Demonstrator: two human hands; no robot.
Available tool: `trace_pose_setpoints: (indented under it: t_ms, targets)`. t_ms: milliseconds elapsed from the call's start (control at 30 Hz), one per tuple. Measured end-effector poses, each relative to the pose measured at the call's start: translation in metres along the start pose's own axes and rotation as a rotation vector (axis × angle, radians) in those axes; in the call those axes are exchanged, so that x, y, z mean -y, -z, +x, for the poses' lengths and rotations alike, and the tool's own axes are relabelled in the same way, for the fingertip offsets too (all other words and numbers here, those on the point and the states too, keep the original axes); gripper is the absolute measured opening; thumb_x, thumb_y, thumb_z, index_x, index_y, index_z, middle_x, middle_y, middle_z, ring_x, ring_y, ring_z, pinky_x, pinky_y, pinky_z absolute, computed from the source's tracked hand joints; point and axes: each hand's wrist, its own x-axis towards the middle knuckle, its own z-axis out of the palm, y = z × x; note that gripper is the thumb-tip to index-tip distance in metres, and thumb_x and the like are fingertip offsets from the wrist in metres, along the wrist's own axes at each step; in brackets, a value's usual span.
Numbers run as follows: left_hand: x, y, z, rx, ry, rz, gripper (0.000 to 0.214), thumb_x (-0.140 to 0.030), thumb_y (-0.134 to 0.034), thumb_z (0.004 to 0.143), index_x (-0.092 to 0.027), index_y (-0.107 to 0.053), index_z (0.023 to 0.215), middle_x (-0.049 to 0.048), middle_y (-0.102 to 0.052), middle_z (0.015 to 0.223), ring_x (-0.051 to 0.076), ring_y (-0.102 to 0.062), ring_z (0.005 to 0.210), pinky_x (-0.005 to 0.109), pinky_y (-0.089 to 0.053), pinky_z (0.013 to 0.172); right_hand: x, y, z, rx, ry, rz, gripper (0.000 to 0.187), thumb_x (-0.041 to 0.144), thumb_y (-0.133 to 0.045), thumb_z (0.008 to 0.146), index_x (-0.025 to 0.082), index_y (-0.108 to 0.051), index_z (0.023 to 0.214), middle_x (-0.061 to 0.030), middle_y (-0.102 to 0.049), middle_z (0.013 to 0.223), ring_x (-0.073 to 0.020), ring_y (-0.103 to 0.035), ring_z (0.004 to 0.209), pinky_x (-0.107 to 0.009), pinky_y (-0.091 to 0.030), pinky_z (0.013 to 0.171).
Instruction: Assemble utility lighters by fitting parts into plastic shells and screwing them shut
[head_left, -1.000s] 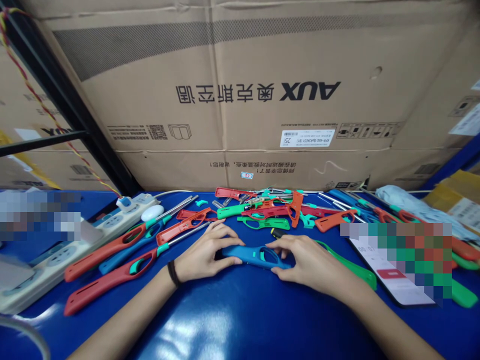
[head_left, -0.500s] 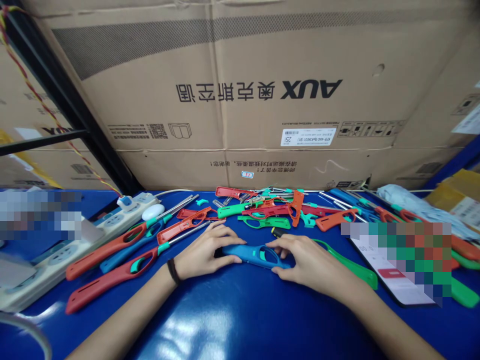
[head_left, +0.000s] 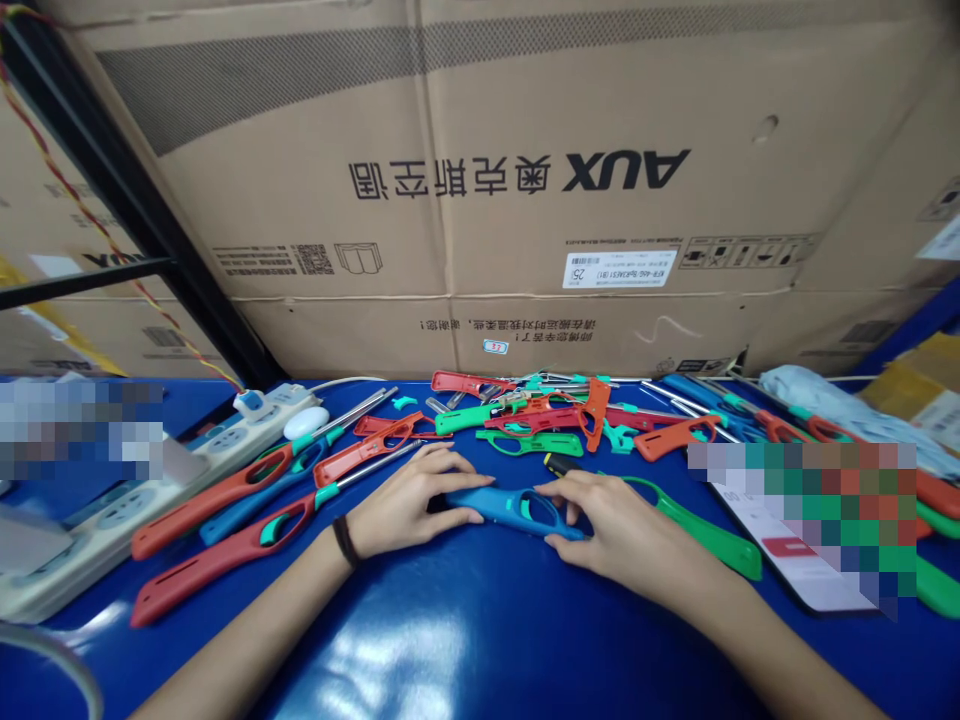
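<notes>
A blue plastic lighter casing (head_left: 499, 505) with a turquoise trigger lies crosswise between my hands, low over the blue table. My left hand (head_left: 416, 500), a dark band at its wrist, is closed round the casing's handle end. The fingers and thumb of my right hand (head_left: 600, 510) pinch the other end, by the trigger opening. Just beyond the right fingers a black and yellow tool handle (head_left: 559, 464) shows, partly hidden. A green casing piece (head_left: 705, 530) lies beside my right wrist. Left of my left hand rests a red stick lighter (head_left: 225, 550) with a metal tube.
A heap of red, green and orange casing parts (head_left: 532, 442) lies behind my hands. At left are an orange stick lighter (head_left: 217, 500) and a white power strip (head_left: 127, 500). A phone (head_left: 806, 550) lies at right. A large cardboard box (head_left: 480, 230) stands at the back.
Both hands keep their hold on the blue lighter casing, almost unmoved. The view has shifted very slightly.
</notes>
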Motion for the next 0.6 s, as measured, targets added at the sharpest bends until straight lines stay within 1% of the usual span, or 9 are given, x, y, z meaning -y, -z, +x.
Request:
trace_pose_setpoints:
  t_ms: [133,233,400,500,600]
  targets:
    - [0.0002,0.0019,-0.0003,0.014,-0.020,0.075,0.039,-0.039,-0.060,0.087,-0.029,-0.057,0.124,0.0055,-0.061,0.111,0.021,-0.056,0.104,0.043,-0.032,0.103,-0.0008,-0.0016,0.0012,0.020,-0.013,-0.016,0.040,0.019,-0.067,0.075,0.020,-0.065,0.115,-0.0071,-0.065,0.094,-0.0208,-0.064,0.081,-0.032,-0.050,0.071]
    - [0.0002,0.0024,-0.0005,0.010,-0.022,0.094,0.039,-0.038,-0.060,0.087,-0.028,-0.058,0.124,0.0060,-0.061,0.110,0.021,-0.055,0.102,0.042,-0.034,0.102,-0.0012,-0.0013,0.0011,0.013,-0.002,-0.021,0.038,0.022,-0.067,0.077,0.020,-0.064,0.115,-0.0066,-0.067,0.094,-0.0220,-0.064,0.083,-0.034,-0.050,0.073]
    - [0.0013,0.0002,-0.0003,-0.002,0.007,0.019,0.038,-0.038,-0.062,0.085,-0.028,-0.059,0.122,0.0054,-0.060,0.107,0.020,-0.055,0.100,0.038,-0.039,0.096,-0.0030,-0.0015,0.0015,-0.023,0.002,0.007,0.032,0.026,-0.065,0.081,0.019,-0.067,0.112,-0.0065,-0.070,0.091,-0.0230,-0.065,0.084,-0.036,-0.050,0.076]
    - [0.0020,-0.0011,0.0008,-0.018,0.039,-0.045,0.037,-0.037,-0.066,0.082,-0.027,-0.062,0.118,0.0052,-0.061,0.100,0.020,-0.055,0.095,0.036,-0.042,0.090,-0.0061,-0.0044,0.0030,-0.032,-0.012,0.052,0.031,0.024,-0.068,0.079,0.018,-0.067,0.109,-0.0052,-0.070,0.087,-0.0211,-0.065,0.081,-0.034,-0.050,0.074]
    - [0.0024,-0.0018,0.0024,-0.037,0.063,-0.094,0.037,-0.037,-0.069,0.079,-0.026,-0.065,0.114,0.0040,-0.060,0.093,0.018,-0.056,0.087,0.033,-0.044,0.082,-0.0098,-0.0081,0.0057,-0.019,-0.056,0.122,0.033,0.024,-0.071,0.076,0.016,-0.067,0.109,-0.0044,-0.070,0.083,-0.0188,-0.064,0.076,-0.031,-0.050,0.070]
